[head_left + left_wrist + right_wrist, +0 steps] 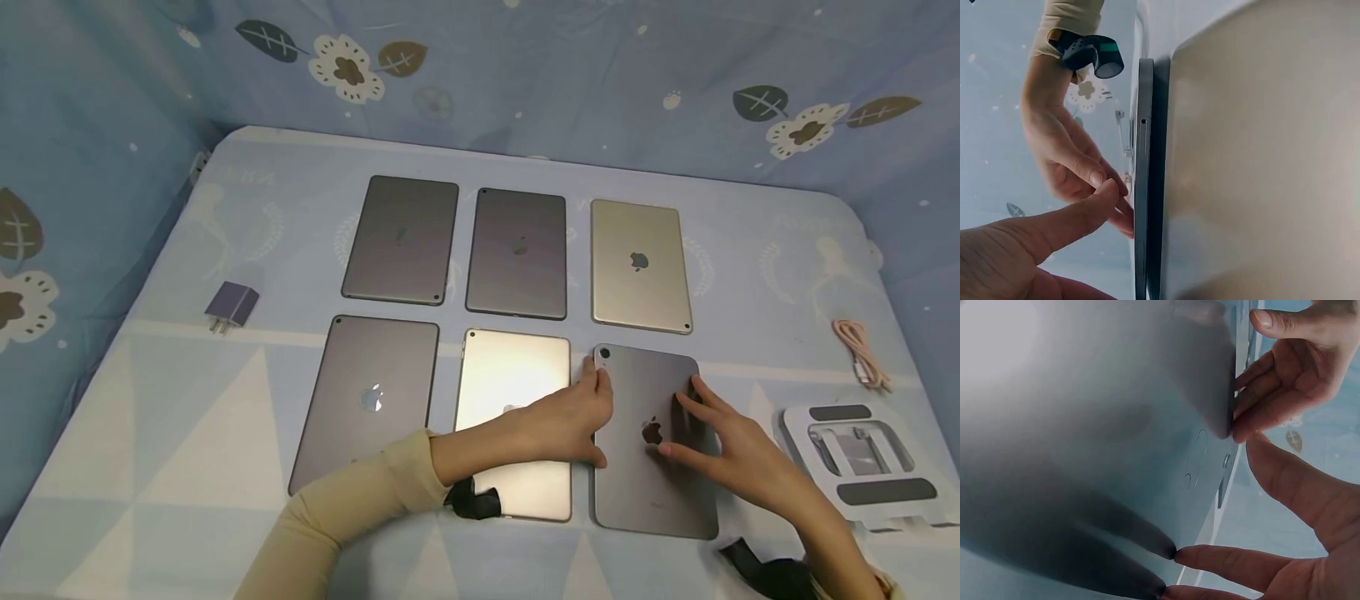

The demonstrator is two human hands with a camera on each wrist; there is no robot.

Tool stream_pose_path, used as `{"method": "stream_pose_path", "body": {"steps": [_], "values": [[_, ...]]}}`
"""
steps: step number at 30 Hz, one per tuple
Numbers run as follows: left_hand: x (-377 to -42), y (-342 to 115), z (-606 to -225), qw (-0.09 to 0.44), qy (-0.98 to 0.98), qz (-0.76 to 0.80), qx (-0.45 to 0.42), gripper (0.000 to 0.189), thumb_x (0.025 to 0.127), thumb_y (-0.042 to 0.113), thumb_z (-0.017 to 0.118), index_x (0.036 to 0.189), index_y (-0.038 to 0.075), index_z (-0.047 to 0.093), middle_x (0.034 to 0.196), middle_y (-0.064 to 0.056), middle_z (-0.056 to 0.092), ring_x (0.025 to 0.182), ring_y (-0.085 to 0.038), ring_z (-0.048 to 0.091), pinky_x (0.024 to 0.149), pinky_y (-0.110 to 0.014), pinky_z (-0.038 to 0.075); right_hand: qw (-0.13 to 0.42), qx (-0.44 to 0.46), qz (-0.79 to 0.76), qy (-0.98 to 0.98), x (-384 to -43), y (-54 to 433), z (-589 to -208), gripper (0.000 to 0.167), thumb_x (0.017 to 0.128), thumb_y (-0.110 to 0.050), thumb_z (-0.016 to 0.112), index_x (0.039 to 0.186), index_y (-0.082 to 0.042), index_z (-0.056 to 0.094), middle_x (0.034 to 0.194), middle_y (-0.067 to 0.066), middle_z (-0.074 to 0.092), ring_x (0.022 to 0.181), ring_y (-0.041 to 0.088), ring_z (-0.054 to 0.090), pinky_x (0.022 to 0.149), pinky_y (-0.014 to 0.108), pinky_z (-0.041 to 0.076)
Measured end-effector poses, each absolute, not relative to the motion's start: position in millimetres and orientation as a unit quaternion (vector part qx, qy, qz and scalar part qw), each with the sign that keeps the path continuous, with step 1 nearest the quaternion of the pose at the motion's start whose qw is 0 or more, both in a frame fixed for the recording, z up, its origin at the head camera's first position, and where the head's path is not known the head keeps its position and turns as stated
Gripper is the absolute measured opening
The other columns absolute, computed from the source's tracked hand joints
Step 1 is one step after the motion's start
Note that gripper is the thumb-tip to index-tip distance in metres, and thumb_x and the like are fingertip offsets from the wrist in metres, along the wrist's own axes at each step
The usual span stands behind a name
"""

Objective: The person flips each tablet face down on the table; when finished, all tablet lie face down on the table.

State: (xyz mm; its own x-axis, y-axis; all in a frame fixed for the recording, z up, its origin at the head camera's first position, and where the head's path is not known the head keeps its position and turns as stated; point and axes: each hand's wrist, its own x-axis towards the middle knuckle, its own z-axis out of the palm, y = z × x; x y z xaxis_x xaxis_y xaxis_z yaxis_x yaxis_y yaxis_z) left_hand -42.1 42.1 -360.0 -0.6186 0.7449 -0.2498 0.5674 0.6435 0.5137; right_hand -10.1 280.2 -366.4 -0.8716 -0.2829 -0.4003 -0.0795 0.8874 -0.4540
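Observation:
A grey tablet (645, 500) lies back up at the near right of the layout, its camera at the top left corner. Fingertips of my left hand (566, 412) touch its left edge, with the thumb lower along that edge. My right hand (742, 454) has its fingers spread, and the fingertips rest on the tablet's back toward the right. In the right wrist view, the fingertips meet their reflections on the shiny back (1085, 394). Beneath my left forearm lies a gold tablet (513, 367), partly covered. The left wrist view shows the grey tablet's thin side (1144, 156) beside the gold one (1260, 125).
Behind are two dark grey tablets (405, 242) (517, 258) and another gold tablet (639, 267). A further grey tablet (375, 367) lies left. A charger plug (234, 304) sits far left; a coiled pink cable (858, 350) and white folding stand (798, 442) are at right.

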Motion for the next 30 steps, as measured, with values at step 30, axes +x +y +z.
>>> {"method": "stream_pose_path", "body": {"steps": [30], "values": [[-46,40,-353,0.233,0.888,0.142,0.370,0.085,0.087,0.047,0.067,0.140,-0.012,0.038,0.150,-0.030,0.030,0.143,-0.035,0.030,0.115,-0.030,0.029,0.203,-0.049,-0.226,0.951,-18,267,-365,0.086,0.088,-0.043,0.066,0.144,0.011,0.031,0.152,0.035,0.018,0.131,0.059,0.029,0.096,0.070,0.034]]}}
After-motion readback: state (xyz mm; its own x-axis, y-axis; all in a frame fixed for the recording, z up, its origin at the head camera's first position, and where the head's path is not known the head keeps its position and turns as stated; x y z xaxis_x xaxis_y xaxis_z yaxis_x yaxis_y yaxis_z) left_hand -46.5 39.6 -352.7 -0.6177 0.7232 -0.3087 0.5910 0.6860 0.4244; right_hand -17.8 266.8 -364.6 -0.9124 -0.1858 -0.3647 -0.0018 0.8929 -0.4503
